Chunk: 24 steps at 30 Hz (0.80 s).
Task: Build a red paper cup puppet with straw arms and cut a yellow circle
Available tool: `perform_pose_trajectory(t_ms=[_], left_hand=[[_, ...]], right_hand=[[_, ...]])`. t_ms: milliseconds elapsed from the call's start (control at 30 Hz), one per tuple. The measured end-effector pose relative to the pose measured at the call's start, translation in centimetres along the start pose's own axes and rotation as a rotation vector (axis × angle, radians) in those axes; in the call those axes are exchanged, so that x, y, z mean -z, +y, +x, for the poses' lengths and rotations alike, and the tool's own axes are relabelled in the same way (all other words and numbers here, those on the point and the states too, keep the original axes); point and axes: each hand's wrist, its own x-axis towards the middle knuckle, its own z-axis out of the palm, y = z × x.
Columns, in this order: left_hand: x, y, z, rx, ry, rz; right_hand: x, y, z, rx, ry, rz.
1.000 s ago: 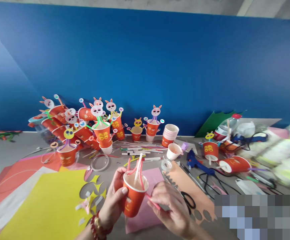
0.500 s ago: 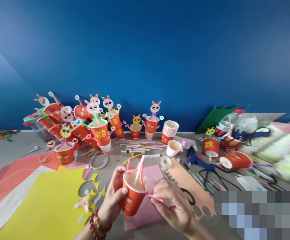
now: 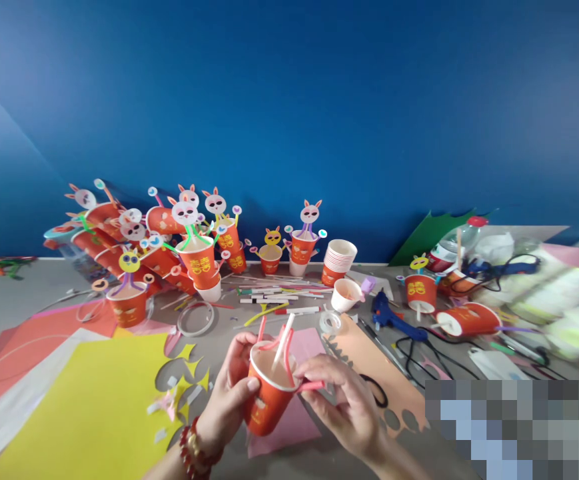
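Two hands at the tabletop's near edge: left hand (image 3: 229, 393) wraps the red paper cup (image 3: 268, 400), tilting it steady, while right hand (image 3: 342, 400) pinches the pink straw (image 3: 312, 385) at its rim.

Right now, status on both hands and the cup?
Left hand grips red paper cup, tilted. Right hand pinches pink straw at the cup's side. White stick inside. Nothing blocking.
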Motion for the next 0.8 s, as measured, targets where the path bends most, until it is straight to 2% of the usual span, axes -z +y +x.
perform_pose_trajectory(t_ms=[467,600,800], left_hand=[[0.2,-0.1,0.1,0.021,-0.027,-0.020],[0.2,-0.2,0.0,0.007,-0.037,-0.013],[0.4,-0.2,0.0,-0.008,-0.030,-0.006]], right_hand=[[-1.3,-0.2,-0.5,-0.302,0.104,0.392],[-1.6,-0.2,-0.8,-0.310,0.139,0.488],[-1.2,-0.2,-0.6,-0.339,0.068,0.500]])
